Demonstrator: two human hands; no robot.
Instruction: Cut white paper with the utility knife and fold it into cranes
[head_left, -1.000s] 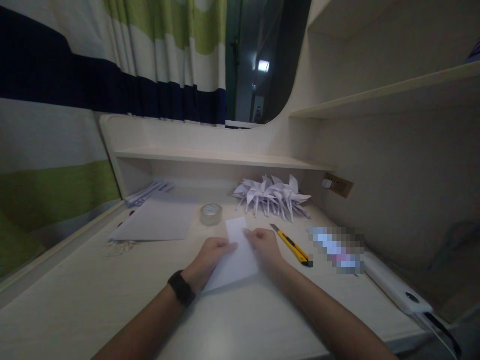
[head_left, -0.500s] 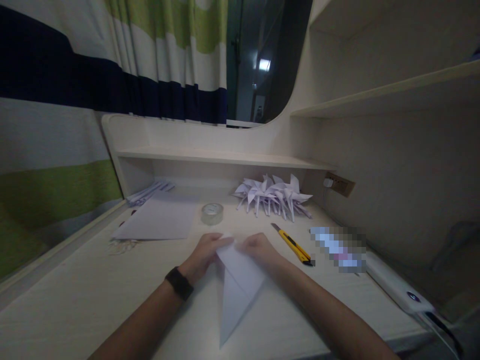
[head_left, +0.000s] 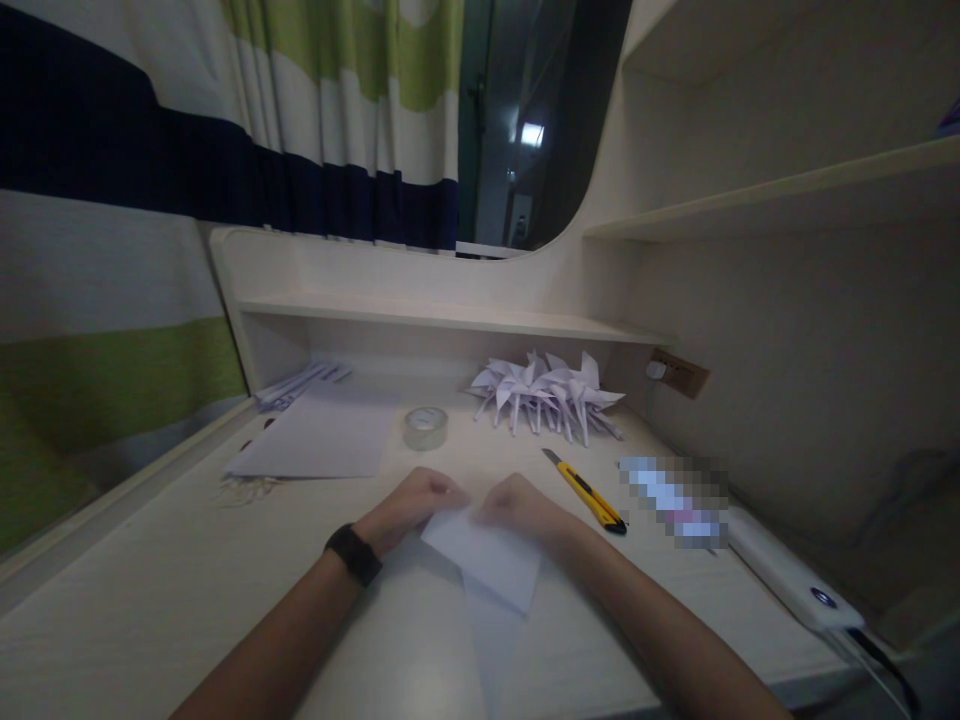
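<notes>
A folded sheet of white paper (head_left: pixel 487 560) is held near the middle of the desk, its narrow lower end trailing toward me. My left hand (head_left: pixel 416 508), with a black watch on the wrist, pinches the paper's upper left part. At the upper right, my right hand (head_left: pixel 514 508) is closed on the same paper, its fingers slightly blurred. Behind my hands lies a roll of clear tape (head_left: pixel 425 429). A yellow and black utility knife (head_left: pixel 585 490) rests to the right, blade tip pointing away from me.
Several folded paper pinwheels (head_left: pixel 551 390) are heaped at the back. White sheets (head_left: pixel 322 430) lie at the left, with rolled or folded paper strips (head_left: pixel 300 382) behind them. A blurred-out object (head_left: pixel 675 503) and a white power strip (head_left: pixel 795 570) line the right side, below a wall socket (head_left: pixel 679 372).
The paper has turned between my hands: its lower point has swung right, and a flap now spreads across its upper part. Both hands keep hold of it.
</notes>
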